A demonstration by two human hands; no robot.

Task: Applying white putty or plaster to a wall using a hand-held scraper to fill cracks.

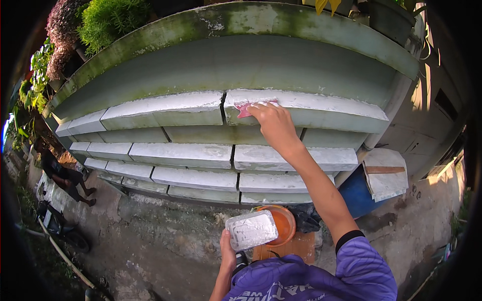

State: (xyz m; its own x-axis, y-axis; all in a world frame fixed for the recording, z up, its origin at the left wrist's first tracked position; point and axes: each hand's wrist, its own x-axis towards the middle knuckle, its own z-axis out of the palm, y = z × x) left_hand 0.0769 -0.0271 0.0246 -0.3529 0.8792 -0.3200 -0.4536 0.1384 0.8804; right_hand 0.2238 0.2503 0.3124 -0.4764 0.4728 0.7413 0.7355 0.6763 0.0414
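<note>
My right hand (277, 125) reaches up to the upper ledge (331, 104) of a pale green wall. Its fingers are closed around a pink piece that looks like a cloth or sponge (244, 110), smeared with white and pressed against the ledge's edge, just right of a dark vertical gap. Thick white paint coats the sloping top of this ledge, while its front face looks greenish and stained. Low in front of my body, my left hand (228, 249) grips the left side of a shallow rectangular tray (274, 229), its inside covered with white paint.
Lower white-topped ledges (186, 153) run below. An orange bucket (287, 224) stands behind the tray, near a dark bag (306, 220) and a blue drum (356, 193). At left are another person (65, 175) and a motorbike (60, 228). Plants (113, 22) top the wall.
</note>
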